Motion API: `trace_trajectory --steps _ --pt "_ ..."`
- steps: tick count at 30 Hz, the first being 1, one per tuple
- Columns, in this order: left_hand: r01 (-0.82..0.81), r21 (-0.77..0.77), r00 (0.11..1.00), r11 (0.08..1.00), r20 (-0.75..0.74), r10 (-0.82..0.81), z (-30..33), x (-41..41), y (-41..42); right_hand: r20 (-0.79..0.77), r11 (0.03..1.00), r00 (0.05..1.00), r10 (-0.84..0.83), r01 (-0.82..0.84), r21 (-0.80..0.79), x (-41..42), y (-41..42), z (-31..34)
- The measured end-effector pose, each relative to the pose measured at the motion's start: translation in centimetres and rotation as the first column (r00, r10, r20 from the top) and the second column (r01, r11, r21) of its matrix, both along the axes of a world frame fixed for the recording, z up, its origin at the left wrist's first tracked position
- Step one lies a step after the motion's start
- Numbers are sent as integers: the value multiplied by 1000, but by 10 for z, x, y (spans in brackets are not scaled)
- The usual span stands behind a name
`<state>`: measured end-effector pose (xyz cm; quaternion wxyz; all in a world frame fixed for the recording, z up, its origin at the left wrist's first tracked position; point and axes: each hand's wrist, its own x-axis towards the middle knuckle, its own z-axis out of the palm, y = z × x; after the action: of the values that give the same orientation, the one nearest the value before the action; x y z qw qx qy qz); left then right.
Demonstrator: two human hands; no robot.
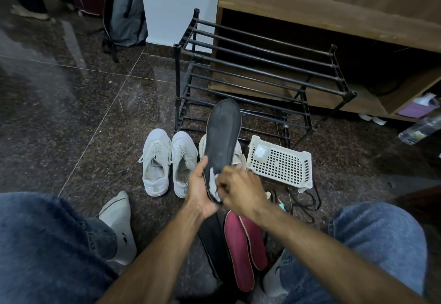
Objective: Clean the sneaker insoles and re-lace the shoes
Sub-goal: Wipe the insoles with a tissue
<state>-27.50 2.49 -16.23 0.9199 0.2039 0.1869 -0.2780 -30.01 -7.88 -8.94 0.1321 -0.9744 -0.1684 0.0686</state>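
My left hand [200, 190] grips the heel end of a black insole [223, 134], which points up and away from me. My right hand [241, 190] pinches a white wipe [214, 184] against the insole's heel. Two white sneakers [168, 160] stand side by side on the floor to the left, laces loose. A third white shoe [238, 154] is mostly hidden behind the insole. Two maroon insoles [243, 246] and another black insole [212, 239] lie on the floor between my knees.
A black metal shoe rack [262, 70] stands ahead, against a wooden cabinet [334, 17]. A white perforated basket [281, 160] lies to the right of the shoes, with black laces [303, 198] beside it. A plastic bottle [422, 128] lies far right. A grey backpack [124, 12] leans at the back.
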Motion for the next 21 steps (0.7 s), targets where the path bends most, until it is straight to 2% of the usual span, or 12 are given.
trace_trajectory --steps 2,4,9,12,15,18,21 --pt "-10 22 999 1000 -33 11 0 0 0 -37 997 997 68 -70 -37 -15 -3 -3" --pt "23 31 1000 999 -20 -22 2 -3 -2 -6 996 998 59 -59 -65 -8 -9 -3" --pt "35 36 999 999 -28 -34 9 -15 -14 125 975 976 -179 193 -112 43 -24 -2" --pt "38 69 999 997 -8 -38 11 -16 -14 131 948 942 -308 316 -38 58 -29 3" --pt "24 66 1000 998 -5 -23 11 -10 -9 110 972 966 -233 230 38 34 -19 0" --pt "36 104 999 994 -44 -31 10 -10 -9 49 996 995 -89 90 -21 -4 -9 -11" --pt "27 106 998 994 -67 -20 5 -11 -11 63 990 988 -141 142 -18 3 -13 -16"
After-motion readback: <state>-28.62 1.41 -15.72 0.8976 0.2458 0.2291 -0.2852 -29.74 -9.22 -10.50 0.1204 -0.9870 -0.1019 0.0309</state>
